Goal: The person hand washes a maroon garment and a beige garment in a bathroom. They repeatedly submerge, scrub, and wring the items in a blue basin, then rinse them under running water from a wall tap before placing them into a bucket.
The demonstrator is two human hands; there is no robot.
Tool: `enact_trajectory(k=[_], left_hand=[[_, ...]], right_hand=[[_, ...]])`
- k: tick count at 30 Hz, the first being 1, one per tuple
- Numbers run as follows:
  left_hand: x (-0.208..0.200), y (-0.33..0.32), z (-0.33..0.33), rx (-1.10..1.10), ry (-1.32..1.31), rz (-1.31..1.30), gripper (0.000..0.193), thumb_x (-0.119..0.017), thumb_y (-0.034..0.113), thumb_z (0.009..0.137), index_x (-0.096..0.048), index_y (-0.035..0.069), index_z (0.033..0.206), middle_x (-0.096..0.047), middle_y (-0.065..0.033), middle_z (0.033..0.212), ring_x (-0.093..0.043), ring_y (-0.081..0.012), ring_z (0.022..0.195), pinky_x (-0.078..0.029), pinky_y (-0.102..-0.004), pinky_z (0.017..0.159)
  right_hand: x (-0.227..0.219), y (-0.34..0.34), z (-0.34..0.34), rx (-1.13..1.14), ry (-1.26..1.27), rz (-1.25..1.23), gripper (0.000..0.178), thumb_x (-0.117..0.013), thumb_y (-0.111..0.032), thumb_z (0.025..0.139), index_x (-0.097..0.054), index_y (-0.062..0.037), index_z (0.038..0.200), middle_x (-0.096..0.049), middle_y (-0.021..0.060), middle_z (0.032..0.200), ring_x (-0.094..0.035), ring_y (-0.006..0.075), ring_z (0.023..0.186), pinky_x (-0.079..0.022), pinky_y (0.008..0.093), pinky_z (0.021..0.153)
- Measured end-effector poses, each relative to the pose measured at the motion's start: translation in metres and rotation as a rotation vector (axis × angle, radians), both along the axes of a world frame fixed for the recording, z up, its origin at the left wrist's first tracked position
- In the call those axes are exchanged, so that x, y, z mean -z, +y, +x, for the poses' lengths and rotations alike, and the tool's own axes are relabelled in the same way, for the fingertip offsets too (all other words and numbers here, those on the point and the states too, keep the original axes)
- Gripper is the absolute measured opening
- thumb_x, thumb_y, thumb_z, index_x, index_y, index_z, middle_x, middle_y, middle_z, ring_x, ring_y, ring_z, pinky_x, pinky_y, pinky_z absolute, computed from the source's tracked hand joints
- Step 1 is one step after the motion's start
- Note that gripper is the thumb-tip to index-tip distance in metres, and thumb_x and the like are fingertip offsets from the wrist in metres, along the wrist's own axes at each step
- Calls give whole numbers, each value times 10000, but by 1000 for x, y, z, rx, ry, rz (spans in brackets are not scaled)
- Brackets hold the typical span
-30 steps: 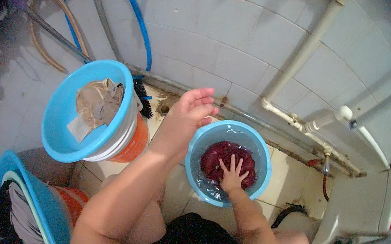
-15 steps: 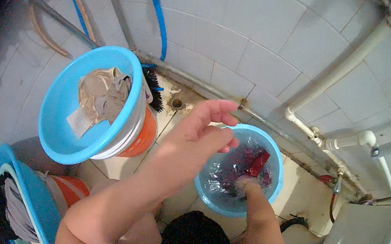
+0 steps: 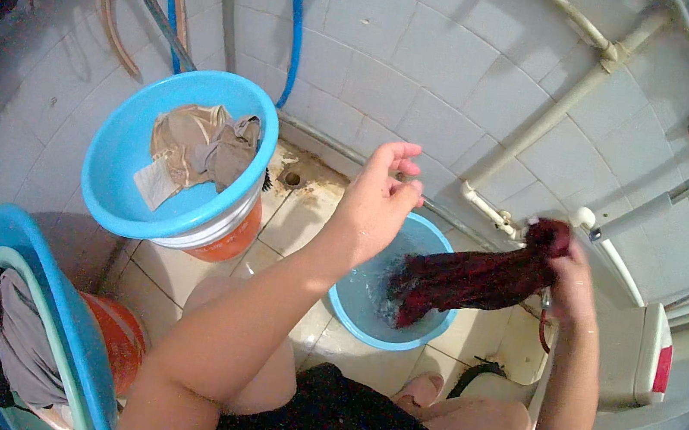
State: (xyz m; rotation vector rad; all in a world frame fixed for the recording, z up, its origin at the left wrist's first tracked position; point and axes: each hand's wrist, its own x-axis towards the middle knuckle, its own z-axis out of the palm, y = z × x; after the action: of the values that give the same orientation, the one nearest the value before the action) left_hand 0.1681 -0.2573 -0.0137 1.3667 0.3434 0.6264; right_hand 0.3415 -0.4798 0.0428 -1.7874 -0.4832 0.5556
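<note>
A dark red wet cloth [image 3: 475, 282] is held up by my right hand [image 3: 572, 284], whose fingers are wrapped round its bunched top end. It slants down to the left, and its lower end hangs in a light blue basin [image 3: 387, 342] of water on the floor. My left hand [image 3: 380, 198] is raised over the basin's left rim with nothing in it. Its fingers are loosely bent, with a gap between thumb and fingers. Motion slightly blurs the right hand.
At the left, a blue basin [image 3: 97, 200] with beige and grey clothes [image 3: 197, 143] sits on an orange-and-white bucket [image 3: 228, 236]. Nearer stand more basins [image 3: 61, 286] with grey cloth [image 3: 28, 339]. Pipes [image 3: 539, 123] run along the tiled wall; a whitish plastic-looking fixture [image 3: 617, 355] is at right.
My right hand has come up out of the water and moved right, lifting the dark red cloth. My left hand has risen slightly. The view has shifted.
</note>
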Motion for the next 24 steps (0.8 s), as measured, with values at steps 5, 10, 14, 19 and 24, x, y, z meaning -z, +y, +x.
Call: enact_trajectory(k=[5,10,14,19,24], left_hand=[[9,-5,8,27,48,-167,387,-485,106,856,-391,47,1226,-454,-91,1097,-536,-150,867,-452,-273,751],[28,-1,19,29,133,-336,370,-484,151,860,-418,45,1208,-454,-88,1087,-517,-153,906,-443,-278,763],[22,4,27,28,78,-383,384,-499,157,855,-420,42,1214,-463,-91,1072,-516,-160,909,-445,-289,772],[7,15,25,-21,91,-392,386,-494,109,832,-419,21,1200,-471,-85,1048,-533,-142,871,-442,-279,753],[3,20,16,-10,181,-412,396,-513,99,830,-435,62,1217,-495,-68,1046,-546,-155,857,-460,-287,747]], right_hand=[[-35,-6,-10,-107,-134,164,488,-529,-51,687,-485,-39,1172,-578,54,1007,-547,168,891,-423,298,806],[72,35,8,-78,-197,-153,429,-643,-79,656,-530,-47,1069,-600,54,882,-551,155,810,-432,290,787],[222,47,38,-150,-402,-705,350,-622,-170,749,-574,-81,1084,-586,87,1100,-550,251,1001,-425,364,854],[356,39,-10,-374,-470,-1069,688,-660,-369,702,-337,-387,1309,34,51,1470,9,362,1335,-174,715,916],[439,27,-30,-555,-641,-1084,630,-656,-338,711,-405,-290,1286,1,101,1463,14,380,1330,-177,632,986]])
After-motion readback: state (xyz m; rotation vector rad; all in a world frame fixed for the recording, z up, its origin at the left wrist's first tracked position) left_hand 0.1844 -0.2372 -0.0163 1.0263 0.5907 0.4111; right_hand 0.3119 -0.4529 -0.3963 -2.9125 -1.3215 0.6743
